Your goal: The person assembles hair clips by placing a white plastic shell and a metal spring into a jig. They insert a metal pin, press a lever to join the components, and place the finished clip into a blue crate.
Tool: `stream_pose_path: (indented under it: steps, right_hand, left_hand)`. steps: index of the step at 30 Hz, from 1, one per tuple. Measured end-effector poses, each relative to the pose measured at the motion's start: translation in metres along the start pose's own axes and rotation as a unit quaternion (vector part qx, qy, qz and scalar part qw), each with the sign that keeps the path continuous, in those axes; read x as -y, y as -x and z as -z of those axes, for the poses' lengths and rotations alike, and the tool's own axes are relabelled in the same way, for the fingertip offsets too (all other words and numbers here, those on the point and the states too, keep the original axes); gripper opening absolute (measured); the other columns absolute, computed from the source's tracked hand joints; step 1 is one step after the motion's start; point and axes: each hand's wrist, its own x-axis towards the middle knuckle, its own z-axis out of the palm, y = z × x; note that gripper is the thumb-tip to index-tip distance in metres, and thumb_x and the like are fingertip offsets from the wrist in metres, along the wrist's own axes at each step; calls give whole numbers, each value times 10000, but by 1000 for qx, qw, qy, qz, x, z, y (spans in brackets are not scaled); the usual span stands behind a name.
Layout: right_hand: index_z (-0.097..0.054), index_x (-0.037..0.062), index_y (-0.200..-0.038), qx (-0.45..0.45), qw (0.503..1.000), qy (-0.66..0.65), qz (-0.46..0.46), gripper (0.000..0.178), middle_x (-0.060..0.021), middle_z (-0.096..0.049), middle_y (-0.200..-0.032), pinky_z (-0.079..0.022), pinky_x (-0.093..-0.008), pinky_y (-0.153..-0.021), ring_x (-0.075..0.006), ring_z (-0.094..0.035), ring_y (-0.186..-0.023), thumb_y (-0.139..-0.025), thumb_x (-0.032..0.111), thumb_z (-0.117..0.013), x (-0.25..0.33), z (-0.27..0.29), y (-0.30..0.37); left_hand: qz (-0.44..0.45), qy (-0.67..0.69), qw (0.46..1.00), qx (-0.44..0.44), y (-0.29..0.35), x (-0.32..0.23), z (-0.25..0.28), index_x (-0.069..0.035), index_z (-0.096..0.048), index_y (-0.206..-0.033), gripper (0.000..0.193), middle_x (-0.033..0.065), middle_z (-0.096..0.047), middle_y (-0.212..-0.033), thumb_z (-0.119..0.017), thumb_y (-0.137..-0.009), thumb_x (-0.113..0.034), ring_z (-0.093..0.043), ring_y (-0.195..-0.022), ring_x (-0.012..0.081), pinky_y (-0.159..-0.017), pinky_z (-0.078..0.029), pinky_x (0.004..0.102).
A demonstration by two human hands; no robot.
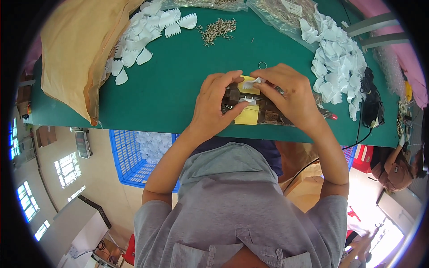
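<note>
A small dark fixture [271,117] with yellow pads [246,118] sits near the table's front edge, between my hands. My left hand [212,106] curves round its left side, its thumb pressed on a white toothed hair claw clip half [251,102] lying in the fixture. Just beyond it, my right hand [293,93] pinches a second white claw clip half [253,83] between thumb and fingers, above the far yellow pad. Its teeth point left. Parts of the fixture are hidden under my fingers.
Loose white clip halves [342,62] are heaped at the right, others [156,20] spill from a brown paper sack [73,53] at the left. Small metal springs [217,31] lie at the back near a ring [262,65]. Black cables [371,100] hang at the right.
</note>
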Motion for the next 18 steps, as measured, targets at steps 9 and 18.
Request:
stream_pose_path:
  steps: [9, 18]
  right_hand:
    - [-736, 2, -1037, 56, 994, -67, -60, 147, -134, -707, -904, -528, -410, -790, -313, -644, -836, -955, 114, -687, 5, -5, 6]
    - [-750, 10, -974, 29, 996, -64, -62, 157, -88, -729, -836, -514, -354, -749, -228, -650, -817, -967, 164, -720, -3, -9, 8]
  left_hand:
    - [16, 5, 1000, 2, 1, 1, 0, -61, -521, -1474, 763, 89, -707, -1146, -870, -796, -24, -649, -1110, 239, -959, -526, 364]
    - [12, 17, 1000, 16, -2, 2, 0, -59, -506, -1482, 759, 88, -711, -1126, -852, -809, -6, -657, -1068, 224, -928, -533, 354]
